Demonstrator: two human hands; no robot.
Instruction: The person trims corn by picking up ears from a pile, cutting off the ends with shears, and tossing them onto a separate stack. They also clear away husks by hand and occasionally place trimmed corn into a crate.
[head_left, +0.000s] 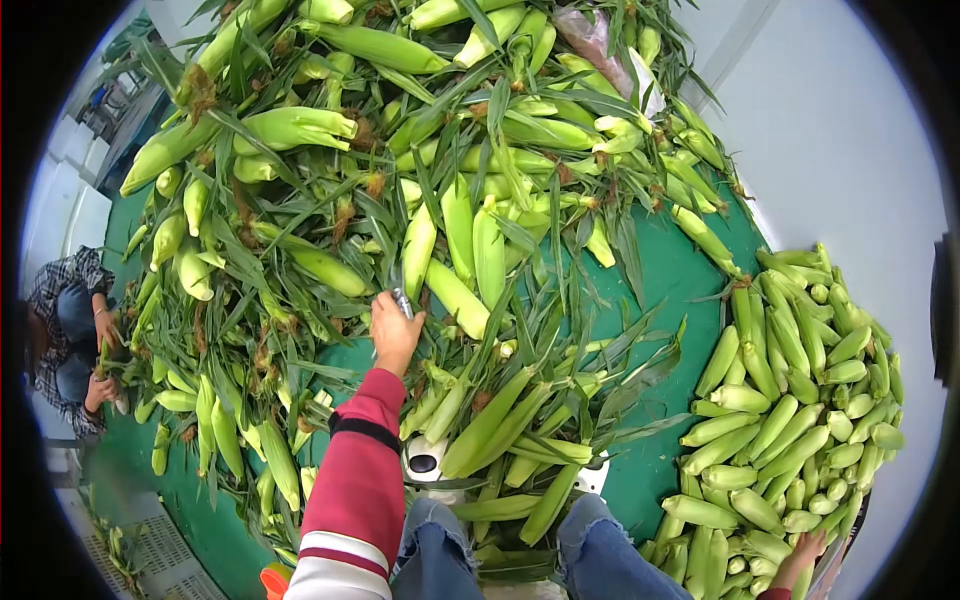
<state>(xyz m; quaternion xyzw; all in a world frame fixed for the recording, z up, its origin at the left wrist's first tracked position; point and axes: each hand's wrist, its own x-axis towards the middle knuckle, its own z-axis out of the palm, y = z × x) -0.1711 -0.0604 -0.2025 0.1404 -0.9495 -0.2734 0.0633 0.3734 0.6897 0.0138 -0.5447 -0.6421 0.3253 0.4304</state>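
My left hand (394, 338), in a red sleeve with a black band, is closed around a small grey metal-looking tool (403, 303). Its working end is hidden. Just beyond the tool lie several green ears of corn in their husks (457, 300), on and beside loose leaves. At the lower right, my right hand (806, 549) rests against a pile of trimmed corn ears (745, 448). Its fingers look stretched out over the ears, and I see nothing held in them. More leafy corn ears (520, 420) lie between my knees and the left hand.
A big heap of untrimmed corn (300, 130) covers the far and left side of the green floor (655, 300). At the left edge a person in a checked shirt (70, 290) sits handling corn. A pale wall (850, 130) borders the right. Perforated crates (165, 555) stand lower left.
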